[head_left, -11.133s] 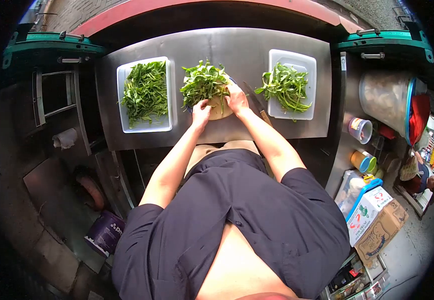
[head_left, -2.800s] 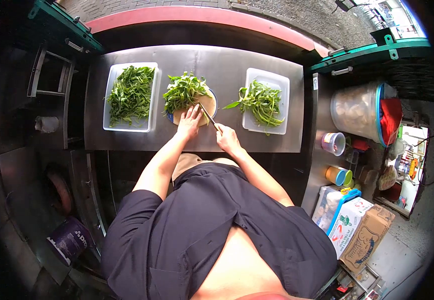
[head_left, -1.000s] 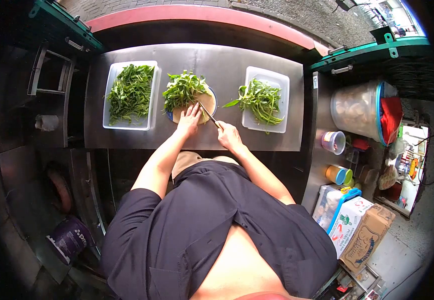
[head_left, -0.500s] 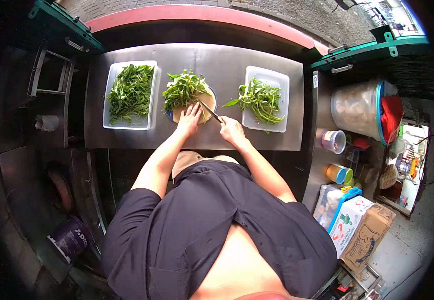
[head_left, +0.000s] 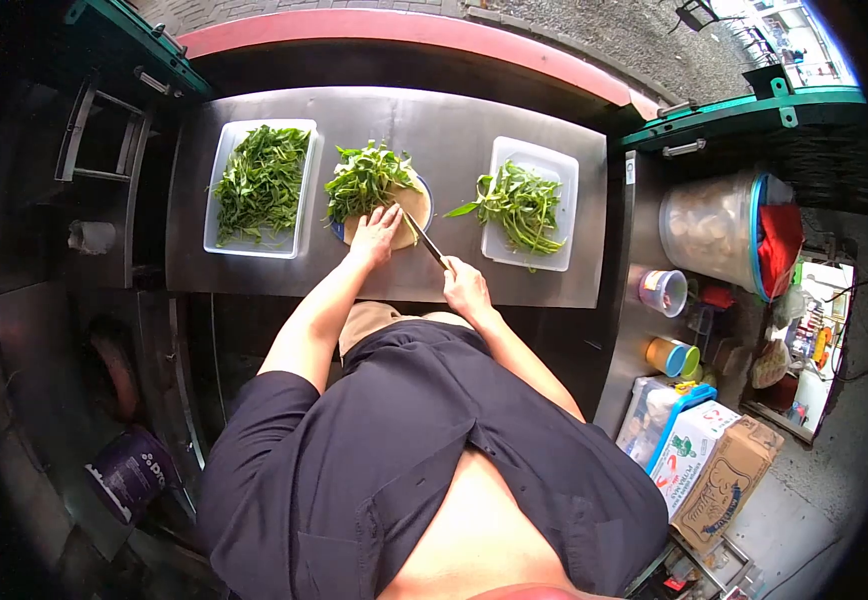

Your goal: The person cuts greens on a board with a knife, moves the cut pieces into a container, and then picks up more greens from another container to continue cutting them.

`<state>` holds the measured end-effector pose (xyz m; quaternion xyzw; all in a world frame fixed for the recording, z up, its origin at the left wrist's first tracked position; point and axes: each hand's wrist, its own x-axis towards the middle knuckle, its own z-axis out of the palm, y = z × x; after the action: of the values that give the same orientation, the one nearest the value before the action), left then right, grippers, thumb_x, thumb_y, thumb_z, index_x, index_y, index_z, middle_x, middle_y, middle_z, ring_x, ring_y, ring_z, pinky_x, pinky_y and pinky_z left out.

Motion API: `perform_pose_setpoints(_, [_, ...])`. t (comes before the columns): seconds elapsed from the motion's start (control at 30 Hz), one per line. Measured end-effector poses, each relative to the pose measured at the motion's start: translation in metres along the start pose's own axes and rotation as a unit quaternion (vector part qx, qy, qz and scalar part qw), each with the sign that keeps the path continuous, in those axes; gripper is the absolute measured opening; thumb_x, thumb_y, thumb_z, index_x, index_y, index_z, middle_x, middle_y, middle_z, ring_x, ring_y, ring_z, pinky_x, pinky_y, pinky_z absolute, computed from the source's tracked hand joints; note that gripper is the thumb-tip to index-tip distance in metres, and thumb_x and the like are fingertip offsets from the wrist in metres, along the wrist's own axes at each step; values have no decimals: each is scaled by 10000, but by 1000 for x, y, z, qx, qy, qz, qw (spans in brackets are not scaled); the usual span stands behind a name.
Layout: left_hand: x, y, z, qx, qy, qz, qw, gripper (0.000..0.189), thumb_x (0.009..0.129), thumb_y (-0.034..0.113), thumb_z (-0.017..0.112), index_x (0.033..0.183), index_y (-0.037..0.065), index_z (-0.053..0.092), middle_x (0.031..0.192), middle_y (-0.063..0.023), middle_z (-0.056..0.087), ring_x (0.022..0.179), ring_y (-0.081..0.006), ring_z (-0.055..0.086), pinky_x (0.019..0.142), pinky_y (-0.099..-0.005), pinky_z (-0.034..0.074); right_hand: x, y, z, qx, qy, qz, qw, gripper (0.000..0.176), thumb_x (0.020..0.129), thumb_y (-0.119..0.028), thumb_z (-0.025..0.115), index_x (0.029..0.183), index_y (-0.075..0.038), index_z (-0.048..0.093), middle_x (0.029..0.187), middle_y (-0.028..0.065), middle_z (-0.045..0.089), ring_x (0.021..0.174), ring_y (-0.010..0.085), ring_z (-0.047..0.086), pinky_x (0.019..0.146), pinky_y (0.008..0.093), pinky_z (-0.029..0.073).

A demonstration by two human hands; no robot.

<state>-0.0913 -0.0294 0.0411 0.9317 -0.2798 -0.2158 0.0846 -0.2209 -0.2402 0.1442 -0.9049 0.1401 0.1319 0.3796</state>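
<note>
— What do the hands hold?
— The right hand (head_left: 466, 287) grips a knife (head_left: 424, 240). The left hand (head_left: 378, 226) lies flat, open, on leafy greens (head_left: 366, 180) atop the round cutting board (head_left: 416, 205), mid-counter.

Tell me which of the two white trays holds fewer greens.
The right tray, nearest the knife: its greens lie sparse with bare white plastic showing, while the left tray is almost covered.
</note>
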Motion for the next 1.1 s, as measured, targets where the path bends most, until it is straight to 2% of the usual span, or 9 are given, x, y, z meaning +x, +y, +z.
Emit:
perform_pose_setpoints(0.1, [0,-3,-12,54,-51,24,997,898,781,62,652,1605,103,299,1693,-38,212,1523,-305,273,1169,-493,322,-5,2,1,-14,-16,13,1000,317,955,-132,605,1264,-75,645,1113,224,706,1064,418,667,925,482,534])
perform_pose_setpoints(0.83, [9,-4,-12,85,-32,45,995,835,822,97,617,1600,108,314,1679,-36,268,1513,-286,300,1140,-470,345,0,-12,0,-51,-6,3,999,269,961,-144,599,1219,-100,661,1031,247,695,999,456,668,869,525,540])
perform_pose_setpoints(0.93, [10,-6,-7,97,-34,46,994,821,834,112,611,1599,103,315,1678,-38,269,1510,-283,304,1129,-465,354,0,-11,1,-53,7,-11,998,231,978,-186,571,1183,-122,659,981,241,701,949,463,685,830,542,548])
perform_pose_setpoints(1.0, [13,-9,-1,84,-37,39,995,925,798,121,711,1616,136,278,1694,-12,235,1534,-268,286,1153,-502,345,1,-13,0,-69,-3,-4,998,222,977,-182,569,1170,-122,660,984,238,702,957,461,685,834,542,547])
perform_pose_setpoints(1.1, [14,-10,4,89,-34,38,995,933,792,127,721,1615,135,279,1697,-11,228,1533,-264,293,1147,-498,352,3,-17,-5,-79,-13,10,997,215,973,-179,568,1158,-127,664,986,233,706,968,457,687,841,540,546])
